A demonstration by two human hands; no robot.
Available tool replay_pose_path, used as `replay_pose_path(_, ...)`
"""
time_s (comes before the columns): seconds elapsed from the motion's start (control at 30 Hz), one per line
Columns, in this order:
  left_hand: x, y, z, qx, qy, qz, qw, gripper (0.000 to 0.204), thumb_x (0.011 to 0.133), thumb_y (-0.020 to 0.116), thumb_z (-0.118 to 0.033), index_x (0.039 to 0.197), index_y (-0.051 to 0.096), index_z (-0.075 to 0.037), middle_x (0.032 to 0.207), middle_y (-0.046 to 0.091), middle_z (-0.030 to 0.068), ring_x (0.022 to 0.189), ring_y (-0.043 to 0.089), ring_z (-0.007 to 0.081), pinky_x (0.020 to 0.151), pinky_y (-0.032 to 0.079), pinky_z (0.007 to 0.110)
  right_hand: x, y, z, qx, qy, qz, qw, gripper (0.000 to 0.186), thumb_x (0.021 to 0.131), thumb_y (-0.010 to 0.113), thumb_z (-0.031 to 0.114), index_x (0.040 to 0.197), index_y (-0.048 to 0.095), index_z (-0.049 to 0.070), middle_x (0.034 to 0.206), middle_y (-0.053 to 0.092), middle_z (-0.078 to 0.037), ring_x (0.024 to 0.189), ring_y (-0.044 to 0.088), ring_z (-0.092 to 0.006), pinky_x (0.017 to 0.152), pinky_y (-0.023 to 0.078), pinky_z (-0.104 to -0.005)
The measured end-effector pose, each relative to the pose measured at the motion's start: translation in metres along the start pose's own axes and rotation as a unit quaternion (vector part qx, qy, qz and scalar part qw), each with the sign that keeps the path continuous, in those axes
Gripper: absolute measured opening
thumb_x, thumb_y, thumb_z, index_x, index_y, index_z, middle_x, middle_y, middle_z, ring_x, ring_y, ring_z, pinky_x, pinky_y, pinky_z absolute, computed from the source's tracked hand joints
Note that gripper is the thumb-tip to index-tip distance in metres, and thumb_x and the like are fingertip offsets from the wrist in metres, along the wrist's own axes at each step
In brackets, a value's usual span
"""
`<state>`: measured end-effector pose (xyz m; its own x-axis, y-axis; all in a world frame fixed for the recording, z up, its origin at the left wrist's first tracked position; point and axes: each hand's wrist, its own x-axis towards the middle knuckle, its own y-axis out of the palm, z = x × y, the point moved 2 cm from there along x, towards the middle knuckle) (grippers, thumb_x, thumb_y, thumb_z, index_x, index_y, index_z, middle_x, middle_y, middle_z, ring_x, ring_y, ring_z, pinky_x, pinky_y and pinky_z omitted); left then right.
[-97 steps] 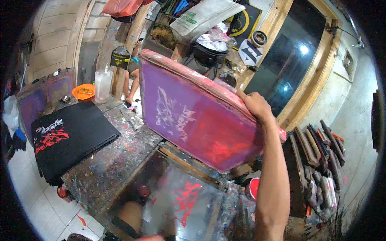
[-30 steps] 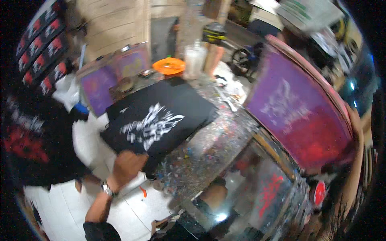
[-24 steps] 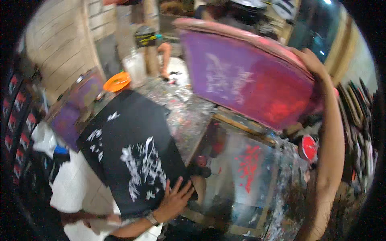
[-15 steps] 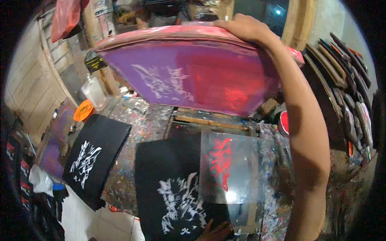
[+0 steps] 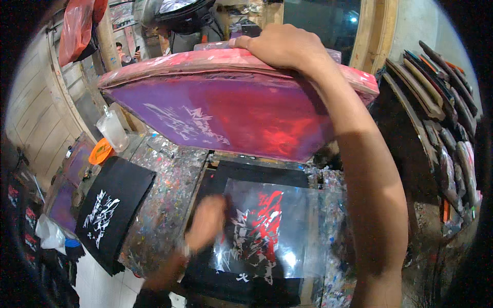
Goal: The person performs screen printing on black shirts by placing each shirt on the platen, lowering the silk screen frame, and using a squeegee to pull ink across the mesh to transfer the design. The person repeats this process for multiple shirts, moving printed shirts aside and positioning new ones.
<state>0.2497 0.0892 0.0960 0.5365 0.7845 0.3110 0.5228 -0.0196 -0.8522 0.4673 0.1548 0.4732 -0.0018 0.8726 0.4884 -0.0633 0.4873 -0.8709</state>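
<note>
My right hand (image 5: 287, 49) grips the far top edge of a screen printing frame (image 5: 169, 66), holding it tilted up. Its purple mesh (image 5: 164, 110) carries a jagged design, with red ink across the right part. Below lies a black fabric piece (image 5: 246, 172) with a white jagged print. Over it rests a clear plastic sheet (image 5: 295, 256) bearing a red print (image 5: 270, 220), which lies just right of and partly over the white one. My left hand (image 5: 206, 223) is at the sheet's left edge, smeared by motion, so its fingers cannot be made out.
Another black printed fabric piece (image 5: 110, 205) lies at the left, near an orange bowl (image 5: 101, 151) and a translucent container (image 5: 113, 131). Boards or frames (image 5: 441, 97) lean in a stack at the right. Behind the frame, a person (image 5: 126, 56) holds up a phone.
The black fabric has slid away from me and to the right, under the clear sheet. My left hand has moved from its lower part to its left side. The frame has shifted slightly left.
</note>
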Motion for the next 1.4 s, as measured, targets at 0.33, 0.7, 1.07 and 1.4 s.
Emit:
replay_pose_path(0.33,0.152,0.076,0.144,0.047,0.0,0.089,0.995,0.063,0.105,0.037,-0.052,0.125,0.064,0.001,0.121,0.066,0.0282,0.115,0.062,0.0433,0.099,0.048,0.052,0.017,-0.008,0.012,0.024,0.026,0.017,0.999,0.072,0.084,0.054,0.065,0.127,0.07,0.009,0.133,0.066,-0.018,0.125,0.062,-0.0358,0.105,0.047,-0.0453)
replay_pose_path(0.7,0.102,-0.004,0.117,0.033,-0.042,-0.05,0.997,0.027,0.089,0.06,-0.015,0.109,0.063,0.003,0.12,0.06,0.0262,0.108,0.057,0.0477,0.093,0.049,0.055,0.051,0.009,-0.003,0.021,-0.121,-0.067,0.99,0.068,0.087,0.052,0.061,0.132,0.067,0.013,0.141,0.059,-0.019,0.129,0.059,-0.0372,0.11,0.044,-0.0454)
replay_pose_path(1.07,-0.129,-0.015,0.04,0.146,0.104,0.2,0.963,0.067,0.101,0.051,-0.04,0.158,0.033,-0.009,0.165,0.029,0.0134,0.152,0.023,0.0388,0.122,0.02,0.057,0.021,-0.011,0.009,0.031,-0.001,0.005,1.0,0.088,0.084,0.052,0.077,0.129,0.067,0.003,0.134,0.061,-0.029,0.123,0.06,-0.0456,0.106,0.046,-0.0463)
replay_pose_path(1.4,-0.125,-0.01,0.039,0.151,0.062,0.214,0.963,0.079,0.092,0.06,-0.058,0.158,0.037,-0.022,0.169,0.019,0.014,0.153,0.014,0.0473,0.123,0.02,0.056,-0.026,-0.023,0.033,0.02,0.048,0.05,0.997,0.074,0.087,0.051,0.071,0.123,0.072,0.01,0.13,0.068,-0.017,0.12,0.065,-0.0362,0.102,0.049,-0.0467)
